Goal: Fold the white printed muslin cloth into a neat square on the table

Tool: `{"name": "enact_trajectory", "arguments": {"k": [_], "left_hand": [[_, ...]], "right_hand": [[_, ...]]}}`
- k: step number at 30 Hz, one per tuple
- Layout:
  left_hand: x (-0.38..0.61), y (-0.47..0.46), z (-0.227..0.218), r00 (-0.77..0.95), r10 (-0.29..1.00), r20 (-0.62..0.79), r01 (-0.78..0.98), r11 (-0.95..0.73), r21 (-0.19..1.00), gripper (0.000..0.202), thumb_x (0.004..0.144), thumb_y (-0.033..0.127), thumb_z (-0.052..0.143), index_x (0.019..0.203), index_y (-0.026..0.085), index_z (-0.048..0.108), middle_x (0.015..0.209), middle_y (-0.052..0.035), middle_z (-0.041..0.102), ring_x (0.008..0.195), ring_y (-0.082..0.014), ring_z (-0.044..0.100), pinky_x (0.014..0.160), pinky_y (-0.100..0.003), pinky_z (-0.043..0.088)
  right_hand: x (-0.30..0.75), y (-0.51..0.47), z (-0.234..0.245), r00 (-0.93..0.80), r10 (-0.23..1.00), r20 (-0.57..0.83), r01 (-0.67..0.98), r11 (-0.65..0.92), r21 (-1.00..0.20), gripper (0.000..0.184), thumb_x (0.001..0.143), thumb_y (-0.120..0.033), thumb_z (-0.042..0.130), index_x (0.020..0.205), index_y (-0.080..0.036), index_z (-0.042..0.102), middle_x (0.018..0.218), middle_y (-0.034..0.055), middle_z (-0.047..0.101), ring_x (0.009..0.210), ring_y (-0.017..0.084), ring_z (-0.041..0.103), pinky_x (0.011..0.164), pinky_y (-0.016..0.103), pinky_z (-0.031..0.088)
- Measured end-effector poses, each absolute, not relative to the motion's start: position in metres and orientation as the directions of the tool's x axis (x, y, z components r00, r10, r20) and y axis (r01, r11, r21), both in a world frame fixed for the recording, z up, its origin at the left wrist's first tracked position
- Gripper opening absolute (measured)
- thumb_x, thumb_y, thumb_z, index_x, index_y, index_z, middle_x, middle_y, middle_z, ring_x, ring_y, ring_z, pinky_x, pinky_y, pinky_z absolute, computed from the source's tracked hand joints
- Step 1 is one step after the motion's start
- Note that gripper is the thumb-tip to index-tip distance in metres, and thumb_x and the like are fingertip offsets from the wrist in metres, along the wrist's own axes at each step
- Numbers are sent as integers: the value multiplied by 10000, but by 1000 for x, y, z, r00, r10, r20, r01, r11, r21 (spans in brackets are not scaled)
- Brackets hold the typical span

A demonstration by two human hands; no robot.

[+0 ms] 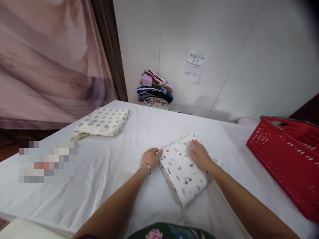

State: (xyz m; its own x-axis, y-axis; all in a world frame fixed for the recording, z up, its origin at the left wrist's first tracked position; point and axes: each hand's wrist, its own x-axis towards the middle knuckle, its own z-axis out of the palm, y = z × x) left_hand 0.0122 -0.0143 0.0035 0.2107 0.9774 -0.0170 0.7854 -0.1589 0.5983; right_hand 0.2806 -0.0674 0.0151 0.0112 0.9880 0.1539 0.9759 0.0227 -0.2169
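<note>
A white folded cloth (183, 171) with small grey and green prints lies in front of me on the white-covered table, turned at an angle. At its left corner is my left hand (151, 158), with the thumb along the edge and the fingers curled round the folded layers. My right hand (199, 154) rests flat on the cloth's upper right side, fingers stretched out and blurred slightly. Farther left lies another folded cloth (103, 121), cream with grey cloud-like prints.
A red plastic basket (286, 166) with a metal handle stands at the right of the table (114, 179). Behind the far edge is a stack of folded fabrics (155, 89) by the wall. A pink curtain (54, 59) hangs at left. A pixelated patch covers part of the left side.
</note>
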Motion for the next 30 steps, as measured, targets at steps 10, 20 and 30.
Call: {"name": "enact_trajectory", "arguments": {"k": [10,20,30], "left_hand": [[7,-10,-4,261,965,26,806,-233,545,394,882,431,324,659,213,565,760,-19,633,741,-160,579,603,-257,346],[8,-7,-8,271,962,36,782,-242,575,446,888,447,283,655,208,579,758,-31,641,721,-160,568,604,-262,334],[1,0,-7,281,958,-51,734,-181,655,543,867,550,268,686,197,639,727,-66,656,703,-200,589,585,-270,353]], "right_hand": [[236,-41,0,13,1000,-8,988,-14,-157,588,900,-484,276,1371,-133,317,1480,122,203,1365,259,125,1076,458,135],[215,-33,3,-81,997,-3,985,80,-155,636,903,-538,210,1406,-154,276,1484,77,203,1371,224,99,1088,447,61],[194,-63,7,-129,991,-38,955,114,-274,651,890,-573,215,1425,-203,231,1506,60,104,1381,211,32,1094,442,55]]}}
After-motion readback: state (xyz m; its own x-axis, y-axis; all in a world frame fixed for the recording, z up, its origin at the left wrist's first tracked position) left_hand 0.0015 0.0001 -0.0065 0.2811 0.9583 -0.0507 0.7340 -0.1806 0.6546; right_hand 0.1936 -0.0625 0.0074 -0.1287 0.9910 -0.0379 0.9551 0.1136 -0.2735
